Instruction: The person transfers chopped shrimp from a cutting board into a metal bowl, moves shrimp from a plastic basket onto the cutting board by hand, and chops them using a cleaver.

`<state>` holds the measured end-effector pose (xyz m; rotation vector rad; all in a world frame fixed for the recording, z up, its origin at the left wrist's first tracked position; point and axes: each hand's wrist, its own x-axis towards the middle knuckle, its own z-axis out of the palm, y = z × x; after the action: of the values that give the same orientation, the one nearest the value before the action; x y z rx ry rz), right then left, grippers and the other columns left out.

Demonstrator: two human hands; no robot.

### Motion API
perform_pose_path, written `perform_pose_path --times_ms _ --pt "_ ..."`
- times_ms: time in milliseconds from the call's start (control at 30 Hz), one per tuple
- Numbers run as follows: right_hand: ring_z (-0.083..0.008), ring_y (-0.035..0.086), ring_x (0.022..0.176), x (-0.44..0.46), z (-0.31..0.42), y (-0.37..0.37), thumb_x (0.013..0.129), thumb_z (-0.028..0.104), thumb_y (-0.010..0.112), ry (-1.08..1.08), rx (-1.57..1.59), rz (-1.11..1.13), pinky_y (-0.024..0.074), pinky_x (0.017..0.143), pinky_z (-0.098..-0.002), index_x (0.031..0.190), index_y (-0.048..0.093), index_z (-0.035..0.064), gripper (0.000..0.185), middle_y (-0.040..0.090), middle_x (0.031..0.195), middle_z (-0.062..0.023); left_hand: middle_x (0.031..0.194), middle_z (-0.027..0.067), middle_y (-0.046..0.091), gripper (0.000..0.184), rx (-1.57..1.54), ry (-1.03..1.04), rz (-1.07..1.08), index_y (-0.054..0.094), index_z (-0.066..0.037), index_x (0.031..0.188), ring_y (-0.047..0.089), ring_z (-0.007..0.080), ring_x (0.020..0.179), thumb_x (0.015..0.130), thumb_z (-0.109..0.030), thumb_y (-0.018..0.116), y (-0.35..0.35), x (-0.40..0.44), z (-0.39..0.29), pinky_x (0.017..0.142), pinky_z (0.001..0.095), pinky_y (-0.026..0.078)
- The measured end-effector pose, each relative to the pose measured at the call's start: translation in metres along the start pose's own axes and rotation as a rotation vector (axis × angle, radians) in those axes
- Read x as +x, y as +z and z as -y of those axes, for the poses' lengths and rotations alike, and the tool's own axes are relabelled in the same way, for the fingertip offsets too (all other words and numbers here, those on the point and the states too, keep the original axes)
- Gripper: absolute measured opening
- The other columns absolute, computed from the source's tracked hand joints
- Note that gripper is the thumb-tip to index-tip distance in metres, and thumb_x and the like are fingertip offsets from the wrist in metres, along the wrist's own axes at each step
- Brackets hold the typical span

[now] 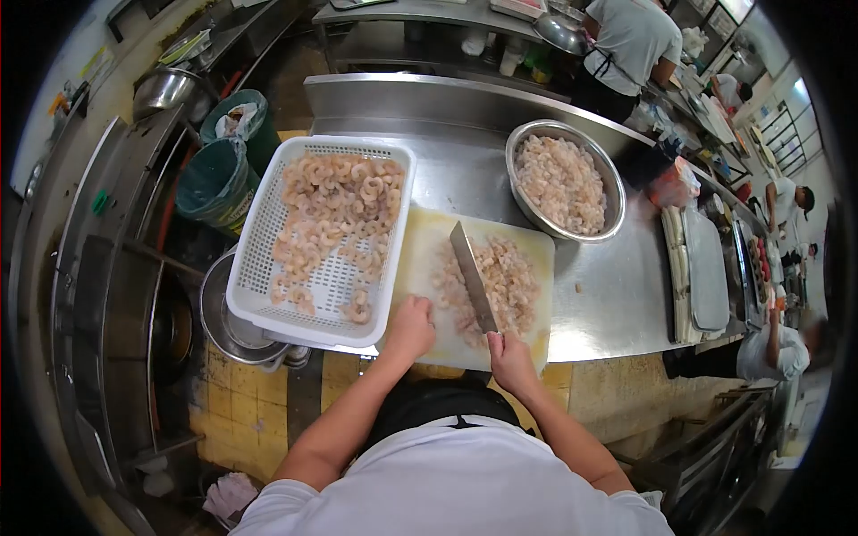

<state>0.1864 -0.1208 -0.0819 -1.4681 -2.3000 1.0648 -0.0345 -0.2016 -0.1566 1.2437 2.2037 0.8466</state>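
Observation:
My right hand (509, 355) is wrapped round the handle of a cleaver (474, 281), whose long blade points away from me. The blade lies over a heap of chopped shrimp (509, 286) on a pale cutting board (418, 246). At the board's left near edge rests my left hand (412, 327), its fingers curled closed and nothing showing in them. Just left of it, a white perforated basket (245, 290) overlaps the board's side and holds peeled whole shrimp (344, 192). Behind the board to the right stands a steel bowl (617, 210) full of chopped shrimp (559, 183).
The steel table (608, 304) has a raised back edge (447, 96). Green lined bins (210, 183) and a metal pot (234, 308) stand to the left. Trays and a lidded container (706, 268) line the right end. Several people, one in a grey shirt (630, 40), are farther off.

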Motion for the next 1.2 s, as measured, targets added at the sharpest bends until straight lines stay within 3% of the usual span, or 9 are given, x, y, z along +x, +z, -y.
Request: perform_pose_path --times_ms 200,300,400,500,600,700,800,900,1200 --pt "-0.0553 0.066 0.075 -0.013 0.024 -0.018 0.108 0.034 0.059 0.024 0.009 -0.005 0.0498 0.066 -0.0579 0.091 0.064 -0.0073 0.045 0.066 0.078 -0.0353 0.124 0.0230 0.062 0.036 -0.303 0.034 0.200 0.067 -0.002 0.125 0.063 0.0427 0.113 0.089 -0.006 0.068 0.002 -0.004 -0.022 0.097 0.0493 0.053" --pt "-0.0537 0.067 0.075 -0.003 -0.005 0.003 0.108 0.034 0.060 -0.010 0.001 0.015 0.0498 0.066 -0.0574 0.091 0.064 -0.0070 0.044 0.066 0.078 -0.0343 0.132 0.0242 0.058 0.041 -0.194 0.039 -0.134 0.065 -0.001 0.129 0.064 0.0427 0.114 0.089 -0.009 0.072 0.009 0.007 -0.022 0.096 0.0479 0.054" --pt "-0.0526 0.067 0.074 -0.003 0.000 -0.012 0.108 0.034 0.059 0.039 0.025 0.034 0.0497 0.065 -0.0562 0.093 0.063 -0.0079 0.045 0.065 0.076 -0.0337 0.133 0.0238 0.055 0.048 0.102 0.106 -0.278 0.061 0.003 0.135 0.061 0.0408 0.120 0.090 -0.008 0.073 0.009 0.031 -0.019 0.100 0.0460 0.053" --pt "-0.0517 0.066 0.072 -0.010 0.019 -0.032 0.109 0.034 0.059 0.040 0.058 0.016 0.0490 0.064 -0.0548 0.093 0.063 -0.0079 0.045 0.064 0.075 -0.0326 0.127 0.0209 0.059 0.053 0.041 0.139 0.075 0.061 0.003 0.137 0.064 0.0399 0.114 0.089 -0.012 0.078 0.000 0.046 -0.021 0.098 0.0460 0.054" --pt "-0.0508 0.065 0.069 -0.013 0.032 -0.044 0.109 0.034 0.059 0.028 0.096 -0.001 0.0481 0.063 -0.0539 0.093 0.062 -0.0074 0.045 0.064 0.074 -0.0318 0.121 0.0183 0.062 0.055 -0.063 0.150 0.196 0.062 0.003 0.137 0.069 0.0361 0.102 0.086 -0.007 0.080 0.002 0.037 -0.030 0.091 0.0427 0.059" --pt "-0.0506 0.065 0.070 -0.019 0.057 -0.054 0.109 0.033 0.058 0.017 0.110 0.012 0.0484 0.063 -0.0539 0.092 0.062 -0.0065 0.043 0.065 0.075 -0.0321 0.119 0.0158 0.064 0.051 -0.320 0.175 -0.014 0.064 0.002 0.132 0.072 0.0280 0.092 0.083 0.001 0.081 0.012 0.022 -0.017 0.082 0.0364 0.062" --pt "-0.0514 0.066 0.072 -0.017 0.058 -0.038 0.109 0.034 0.058 0.005 0.110 0.039 0.0493 0.065 -0.0549 0.093 0.063 -0.0063 0.043 0.066 0.078 -0.0329 0.117 0.0151 0.066 0.045 -0.451 0.033 -0.141 0.066 0.001 0.126 0.072 0.0217 0.091 0.084 0.010 0.077 0.033 0.017 0.008 0.079 0.0317 0.062" --pt "-0.0523 0.066 0.074 0.000 0.017 0.015 0.108 0.033 0.059 -0.061 -0.061 0.043 0.0494 0.066 -0.0570 0.094 0.065 -0.0061 0.042 0.067 0.081 -0.0335 0.112 0.0146 0.069 0.041 -0.483 0.014 -0.155 0.065 0.003 0.125 0.073 0.0197 0.093 0.086 0.012 0.074 0.032 0.016 0.013 0.080 0.0313 0.062" --pt "-0.0553 0.066 0.075 -0.013 0.063 -0.021 0.108 0.035 0.059 0.002 0.094 0.037 0.0498 0.067 -0.0617 0.094 0.065 -0.0069 0.045 0.066 0.078 -0.0346 0.107 0.0171 0.073 0.040 -0.610 -0.003 -0.128 0.062 0.004 0.130 0.075 0.0240 0.092 0.090 0.010 0.063 0.038 0.015 0.024 0.080 0.0336 0.061"
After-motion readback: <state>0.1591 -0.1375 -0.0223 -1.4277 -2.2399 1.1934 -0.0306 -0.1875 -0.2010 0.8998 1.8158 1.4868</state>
